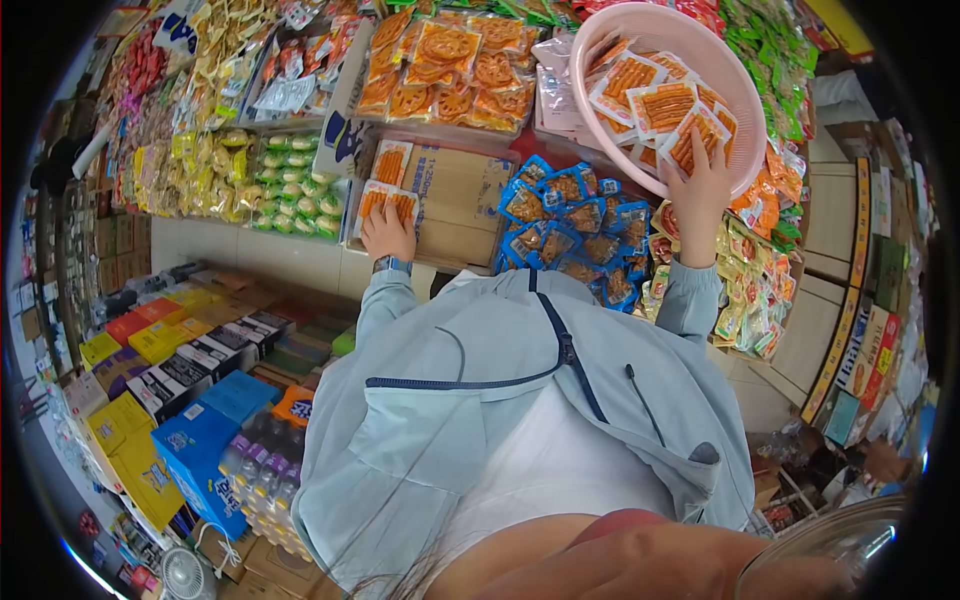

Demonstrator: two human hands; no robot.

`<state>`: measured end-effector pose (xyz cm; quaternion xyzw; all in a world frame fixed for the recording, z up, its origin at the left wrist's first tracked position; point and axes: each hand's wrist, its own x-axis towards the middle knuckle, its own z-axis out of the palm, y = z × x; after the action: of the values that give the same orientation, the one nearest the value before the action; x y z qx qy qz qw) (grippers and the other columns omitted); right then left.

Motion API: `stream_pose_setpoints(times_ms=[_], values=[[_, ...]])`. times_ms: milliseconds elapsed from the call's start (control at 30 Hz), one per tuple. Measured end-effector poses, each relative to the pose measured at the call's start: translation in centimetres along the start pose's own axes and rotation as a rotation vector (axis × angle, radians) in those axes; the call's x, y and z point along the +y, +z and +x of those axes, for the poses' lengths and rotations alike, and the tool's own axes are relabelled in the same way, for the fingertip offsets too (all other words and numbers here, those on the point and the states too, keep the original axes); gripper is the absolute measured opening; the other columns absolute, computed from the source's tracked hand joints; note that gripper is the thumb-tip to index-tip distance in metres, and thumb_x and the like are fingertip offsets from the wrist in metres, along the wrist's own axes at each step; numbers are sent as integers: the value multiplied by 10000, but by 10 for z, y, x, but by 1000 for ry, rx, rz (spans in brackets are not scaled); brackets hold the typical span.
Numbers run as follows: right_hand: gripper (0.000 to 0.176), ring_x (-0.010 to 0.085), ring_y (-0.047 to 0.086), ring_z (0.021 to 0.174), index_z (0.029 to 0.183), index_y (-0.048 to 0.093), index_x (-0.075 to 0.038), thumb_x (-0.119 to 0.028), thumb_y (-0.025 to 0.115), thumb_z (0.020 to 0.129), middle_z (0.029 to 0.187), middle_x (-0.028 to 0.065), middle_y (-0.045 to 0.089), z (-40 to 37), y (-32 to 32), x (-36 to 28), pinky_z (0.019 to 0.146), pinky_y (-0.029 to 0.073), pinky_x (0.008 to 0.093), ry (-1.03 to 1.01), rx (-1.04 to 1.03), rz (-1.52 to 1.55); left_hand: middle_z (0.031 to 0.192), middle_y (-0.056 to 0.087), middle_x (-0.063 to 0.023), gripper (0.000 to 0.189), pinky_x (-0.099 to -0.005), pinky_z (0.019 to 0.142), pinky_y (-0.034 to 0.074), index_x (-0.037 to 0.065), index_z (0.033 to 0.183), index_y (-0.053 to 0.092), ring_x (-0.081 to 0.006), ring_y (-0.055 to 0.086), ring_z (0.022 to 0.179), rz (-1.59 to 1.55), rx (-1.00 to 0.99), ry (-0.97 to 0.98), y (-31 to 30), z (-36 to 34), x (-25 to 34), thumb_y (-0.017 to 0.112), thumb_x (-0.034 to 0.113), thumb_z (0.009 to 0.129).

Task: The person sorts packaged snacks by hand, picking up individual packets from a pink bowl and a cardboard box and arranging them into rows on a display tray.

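Observation:
My left hand lies on a small clear packet of orange sticks in a cardboard-lined compartment, its fingers spread over the packet. A similar packet lies just beyond it. My right hand reaches over the near rim of a pink plastic basket, fingers on an orange-stick packet. Several more such packets fill the basket. Whether the right fingers grip the packet or only rest on it cannot be made out.
Blue snack packets fill the space between my hands. Bags of orange lattice-shaped snacks lie behind the cardboard. Green-and-white packets are to the left. Stacked cartons and bottles stand at lower left.

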<state>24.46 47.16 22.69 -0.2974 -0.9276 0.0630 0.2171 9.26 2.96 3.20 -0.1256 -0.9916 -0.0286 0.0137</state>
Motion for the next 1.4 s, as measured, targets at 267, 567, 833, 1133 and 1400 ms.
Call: stream_pose_setpoints(times_ms=[267,567,833,1133,1400], values=[[349,355,590,1149,1296,571,-26,-156,477,986,1272,197,597,-15,-25,-26,948,474,397,157,234,547,1355,458,-151,501,-523,1002,352,115,1255,535,-348,417,1253,-78,-19,-15,-2,0,-1,670,320,819],[412,335,550,1160,1218,601,-79,-142,669,816,1232,148,596,-118,102,-117,937,480,430,-741,-496,799,1182,583,-154,491,-378,930,450,37,1282,505,-263,573,1090,-1628,-512,-263,-41,-22,80,668,192,845],[330,316,628,990,1142,640,-65,-142,667,822,1120,128,649,-107,58,-112,837,516,397,-585,-513,712,1196,594,-119,551,-385,919,478,103,1344,471,-293,600,1070,-870,-129,45,13,-4,30,628,28,822],[344,339,586,1087,1098,670,-53,38,591,776,1167,163,623,-55,8,-76,935,459,431,-333,113,608,1367,470,-52,422,-512,1052,278,306,1240,586,-285,389,1292,-116,-74,238,16,4,11,555,161,845],[618,457,444,1222,1308,584,-153,-291,769,735,1368,261,431,-5,7,-15,1020,389,513,-60,32,-46,1362,485,-17,431,-526,1059,273,260,1199,608,-296,384,1300,-204,-109,212,18,8,7,639,132,788]])
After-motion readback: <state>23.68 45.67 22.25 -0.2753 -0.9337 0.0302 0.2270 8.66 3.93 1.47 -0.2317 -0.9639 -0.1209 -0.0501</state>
